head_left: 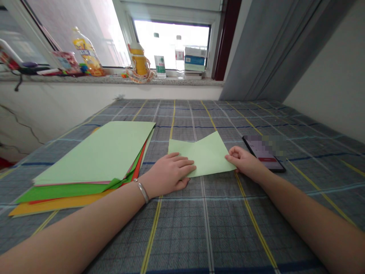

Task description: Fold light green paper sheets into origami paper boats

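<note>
A folded light green sheet of paper [207, 152] lies on the grey checked cloth [205, 220] in front of me. My left hand [168, 173] rests flat on its left part, fingers stretched out and pressing down. My right hand [243, 161] sits at the sheet's right corner with the fingers curled, pinching the paper's edge. A silver bangle is on my left wrist.
A stack of coloured paper [94, 163], light green on top with green, red and orange below, lies to the left. A phone [264, 152] lies just right of my right hand. Bottles [139, 57] and boxes [195, 59] stand on the windowsill behind.
</note>
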Demonstrator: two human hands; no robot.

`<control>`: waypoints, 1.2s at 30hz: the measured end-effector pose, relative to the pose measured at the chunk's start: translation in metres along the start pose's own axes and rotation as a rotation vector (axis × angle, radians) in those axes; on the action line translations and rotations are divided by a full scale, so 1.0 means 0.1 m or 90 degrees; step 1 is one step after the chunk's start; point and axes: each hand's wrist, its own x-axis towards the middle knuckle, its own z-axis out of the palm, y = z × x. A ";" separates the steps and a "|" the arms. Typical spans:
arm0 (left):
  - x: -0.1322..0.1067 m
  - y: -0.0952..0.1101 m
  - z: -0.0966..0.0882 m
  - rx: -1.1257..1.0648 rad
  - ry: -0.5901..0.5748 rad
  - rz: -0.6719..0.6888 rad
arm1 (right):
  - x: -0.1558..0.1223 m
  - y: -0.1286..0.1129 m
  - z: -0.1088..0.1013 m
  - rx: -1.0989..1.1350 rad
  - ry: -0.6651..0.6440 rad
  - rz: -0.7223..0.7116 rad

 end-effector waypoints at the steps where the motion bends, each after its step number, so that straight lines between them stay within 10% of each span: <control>1: 0.01 0.00 0.00 0.019 0.004 0.011 | 0.00 0.02 0.01 -0.054 0.020 -0.036; 8: 0.02 0.03 -0.04 0.144 -0.033 0.010 | -0.15 -0.10 0.14 -0.467 0.199 -0.430; 18: 0.07 0.12 -0.05 0.189 -0.051 -0.013 | -0.34 -0.31 0.33 -0.620 0.180 -0.625; 24: 0.10 0.17 -0.02 0.186 -0.047 -0.041 | -0.31 -0.32 0.39 -0.518 -0.033 -0.572; 36: 0.18 0.29 0.03 0.200 -0.019 -0.011 | -0.24 -0.34 0.49 -0.548 0.038 -0.524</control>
